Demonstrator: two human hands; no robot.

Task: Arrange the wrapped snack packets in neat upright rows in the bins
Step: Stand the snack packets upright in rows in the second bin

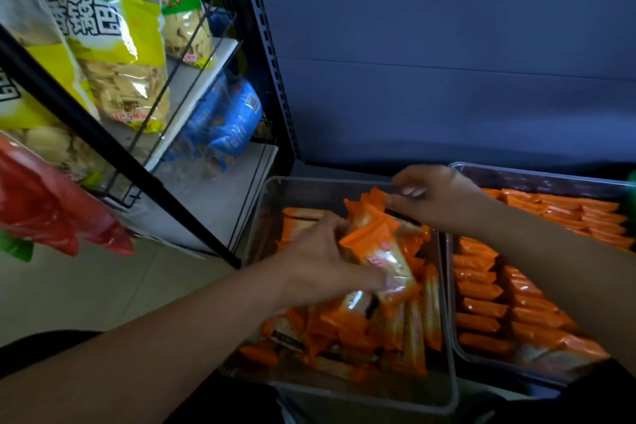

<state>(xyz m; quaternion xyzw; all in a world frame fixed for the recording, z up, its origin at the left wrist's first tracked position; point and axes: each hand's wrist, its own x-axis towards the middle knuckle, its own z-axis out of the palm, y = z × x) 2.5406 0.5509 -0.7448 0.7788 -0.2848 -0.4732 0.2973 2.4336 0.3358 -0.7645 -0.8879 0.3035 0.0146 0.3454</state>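
Note:
Two clear plastic bins stand side by side on a low shelf. The left bin [303, 186] holds a loose jumble of orange-wrapped snack packets [409, 323]. My left hand [320, 262] grips a bunch of these packets [385, 251] above that bin. My right hand [437, 196] pinches the top edge of an orange packet [373, 198] at the back of the same bunch. The right bin [488, 170] holds orange packets [481, 289] standing on edge in tidy rows.
A dark blue back panel [447, 62] rises behind the bins. To the left is a wire rack [192, 79] with large yellow-green chip bags [113, 55] and blue bags [223, 120]. A red bag [51, 206] hangs at the near left.

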